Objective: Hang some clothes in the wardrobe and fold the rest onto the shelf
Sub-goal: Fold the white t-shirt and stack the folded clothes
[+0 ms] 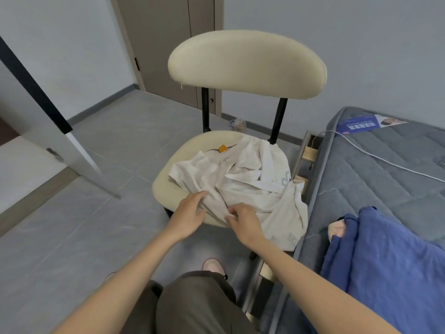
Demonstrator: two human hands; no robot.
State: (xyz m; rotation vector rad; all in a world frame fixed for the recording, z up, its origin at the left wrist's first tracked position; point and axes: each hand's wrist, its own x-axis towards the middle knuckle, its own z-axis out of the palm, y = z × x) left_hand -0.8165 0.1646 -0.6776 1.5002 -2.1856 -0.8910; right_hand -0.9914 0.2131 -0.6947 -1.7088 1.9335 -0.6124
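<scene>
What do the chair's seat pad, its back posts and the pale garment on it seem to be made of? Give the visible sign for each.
Seat pad: probably cream faux leather or vinyl over padding; smooth, faintly glossy, rounded edges.
Back posts: likely black-painted metal; thin, straight, matte.
Pale garment: soft knit, perhaps cotton; it crumples in loose folds under both hands.

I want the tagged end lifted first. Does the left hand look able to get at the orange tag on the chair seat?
Probably yes. The left hand rests on the white garment; the orange tag lies exposed farther back on the chair, nothing covering it.
</scene>
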